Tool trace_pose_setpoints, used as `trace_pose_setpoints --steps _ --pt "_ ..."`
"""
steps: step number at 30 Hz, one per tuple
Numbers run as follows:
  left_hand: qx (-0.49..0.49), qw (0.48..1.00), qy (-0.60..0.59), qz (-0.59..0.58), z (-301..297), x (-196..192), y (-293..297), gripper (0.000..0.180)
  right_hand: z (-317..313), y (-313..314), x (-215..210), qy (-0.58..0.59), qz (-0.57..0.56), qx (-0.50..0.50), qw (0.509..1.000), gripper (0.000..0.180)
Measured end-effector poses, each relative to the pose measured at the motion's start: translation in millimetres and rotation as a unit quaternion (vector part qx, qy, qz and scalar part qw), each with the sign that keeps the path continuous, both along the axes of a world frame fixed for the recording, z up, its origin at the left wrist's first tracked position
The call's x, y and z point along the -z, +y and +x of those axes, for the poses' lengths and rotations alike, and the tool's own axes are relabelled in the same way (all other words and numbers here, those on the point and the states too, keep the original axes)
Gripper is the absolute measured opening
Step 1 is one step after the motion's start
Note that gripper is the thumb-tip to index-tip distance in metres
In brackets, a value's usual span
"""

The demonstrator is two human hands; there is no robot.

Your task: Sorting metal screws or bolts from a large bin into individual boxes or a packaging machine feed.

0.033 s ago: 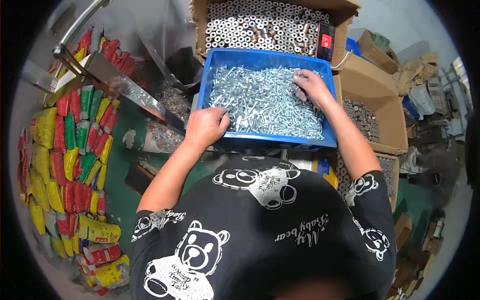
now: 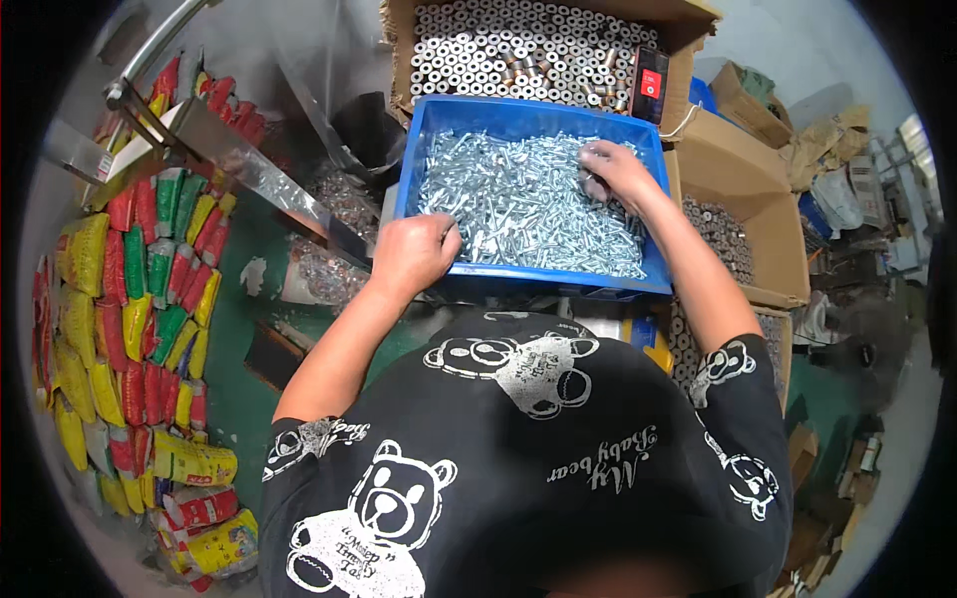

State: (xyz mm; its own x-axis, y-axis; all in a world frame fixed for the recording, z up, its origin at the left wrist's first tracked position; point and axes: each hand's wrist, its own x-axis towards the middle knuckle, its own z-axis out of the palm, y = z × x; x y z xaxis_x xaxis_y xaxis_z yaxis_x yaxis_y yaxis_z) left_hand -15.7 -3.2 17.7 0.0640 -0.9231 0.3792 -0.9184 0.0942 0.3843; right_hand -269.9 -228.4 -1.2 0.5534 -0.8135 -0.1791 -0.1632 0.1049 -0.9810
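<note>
Sorting through the screws (image 2: 528, 199) looks like the step in hand: both hands are in the blue bin (image 2: 424, 130), which sits just ahead of the person's chest. The left hand (image 2: 414, 254) is curled into a loose fist at the bin's near left corner, knuckles up; it seems to close on a few screws, but what lies inside the fist is hidden, so I cannot tell for sure. The right hand (image 2: 618, 169) lies palm down on the heap near the far right side, fingers bent and dug into the screws, narrow rather than spread; whether it pinches any is not visible.

Behind the bin stands a cardboard box (image 2: 399, 40) packed with upright metal sleeves (image 2: 528, 50). To the left a metal chute (image 2: 259, 169) slants down over clear bags of hardware (image 2: 329, 269), and coloured packets (image 2: 140, 289) lie in rows beyond.

Judging from this, the next move calls for lifting a gathered handful clear of the heap without shedding loose screws over the rim.
</note>
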Motion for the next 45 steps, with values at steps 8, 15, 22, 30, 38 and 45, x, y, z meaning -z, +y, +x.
trace_pose_setpoints --steps 8,15,22,30,38,45 --pt "0.029 0.998 0.052 0.007 13 10 5 0.017 137 -40 50 0.370 -0.471 -0.099 0.794 0.023" --pt "0.119 0.987 0.104 -0.042 21 25 5 0.015 116 -43 47 0.331 -0.469 -0.074 0.815 0.021" --pt "0.119 0.984 0.133 0.003 26 19 6 0.018 127 -4 -8 0.197 -0.357 0.023 0.913 0.016" --pt "0.098 0.989 0.107 -0.002 25 17 5 0.018 237 48 -54 0.027 -0.233 -0.053 0.971 0.017" --pt "0.100 0.986 0.122 0.061 17 3 1 0.016 221 20 -47 0.024 -0.298 -0.114 0.947 0.033" --pt "0.042 0.992 0.100 0.058 4 -7 -1 0.016 -31 38 -46 0.032 -0.116 0.144 0.982 0.028"
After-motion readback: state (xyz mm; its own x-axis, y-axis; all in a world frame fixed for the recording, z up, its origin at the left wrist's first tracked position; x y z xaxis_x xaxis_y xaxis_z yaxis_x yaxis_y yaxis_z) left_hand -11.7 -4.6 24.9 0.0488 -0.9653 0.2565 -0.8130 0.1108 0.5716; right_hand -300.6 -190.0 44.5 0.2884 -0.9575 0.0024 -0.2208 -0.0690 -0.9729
